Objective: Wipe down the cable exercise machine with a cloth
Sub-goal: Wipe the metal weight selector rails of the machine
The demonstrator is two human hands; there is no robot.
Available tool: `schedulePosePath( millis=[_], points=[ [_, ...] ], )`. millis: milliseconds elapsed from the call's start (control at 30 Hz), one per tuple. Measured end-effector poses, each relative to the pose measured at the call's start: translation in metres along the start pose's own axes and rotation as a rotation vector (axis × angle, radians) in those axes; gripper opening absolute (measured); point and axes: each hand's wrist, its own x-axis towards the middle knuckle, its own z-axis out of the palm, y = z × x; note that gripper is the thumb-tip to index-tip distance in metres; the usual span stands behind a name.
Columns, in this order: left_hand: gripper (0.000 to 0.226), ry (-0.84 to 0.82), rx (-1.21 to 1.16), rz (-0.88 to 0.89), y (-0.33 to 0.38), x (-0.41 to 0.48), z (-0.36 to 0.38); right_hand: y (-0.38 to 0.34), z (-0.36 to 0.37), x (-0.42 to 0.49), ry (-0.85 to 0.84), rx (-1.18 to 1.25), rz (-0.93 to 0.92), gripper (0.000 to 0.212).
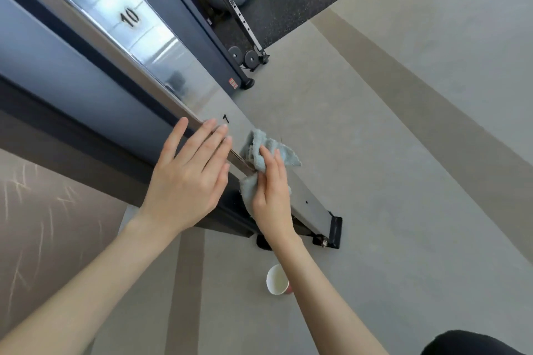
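Pale blue-grey terry cloth [255, 147] bunched against the silver numbered rail of the cable machine [313, 204], low down, just past the "7" mark and near the black end cap. Right hand [272, 196] grips the cloth, fingers curled over it. Left hand [189, 176] just beside, fingers straight and slightly spread over the rail's edge; contact unclear. White paper cup [277, 279] stands on the grey floor [375, 153] by the right forearm.

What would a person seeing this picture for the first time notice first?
Two bare hands at the centre: the right hand holds a pale blue cloth against the machine's metal rail, the left hand open beside it. Higher on the rail, a black number 10 stands out. A paper cup stands on the floor below.
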Motion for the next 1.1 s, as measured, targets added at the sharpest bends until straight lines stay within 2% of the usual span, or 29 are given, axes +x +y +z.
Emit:
schedulePosePath(
  millis=[100,167,300,400,600,733,967,1033,1100],
  points=[
    [0.035,-0.025,-0.026,0.013,0.013,-0.005,0.007,0.025,-0.006,-0.007,0.1,0.022,0.139,0.047],
    [0.035,-0.03,-0.034,0.017,0.017,-0.006,0.01,0.016,-0.006,-0.003,0.094,0.046,0.163,0.049],
    [0.035,-0.028,-0.044,0.035,0.021,-0.006,0.014,-0.016,0.002,0.009,-0.018,0.063,-0.019,0.048],
    [0.035,-0.025,-0.04,0.058,0.023,-0.006,0.017,0.002,-0.003,0.009,-0.047,0.054,-0.089,0.046],
    [0.033,-0.023,-0.049,0.094,0.042,-0.007,0.033,0.078,-0.024,-0.015,0.08,0.048,0.178,0.045],
    [0.032,-0.06,-0.062,0.124,0.053,-0.014,0.041,0.09,-0.027,-0.013,0.099,0.057,0.251,0.046],
    [0.034,-0.077,-0.077,0.136,0.064,-0.025,0.051,0.067,-0.015,-0.009,0.025,0.046,0.047,0.048],
    [0.034,-0.08,-0.08,0.135,0.068,-0.029,0.055,0.084,-0.019,-0.016,0.049,0.03,0.04,0.049],
    [0.033,-0.083,-0.089,0.144,0.075,-0.031,0.06,0.107,-0.025,-0.023,0.098,0.024,0.108,0.048]
  ],
)
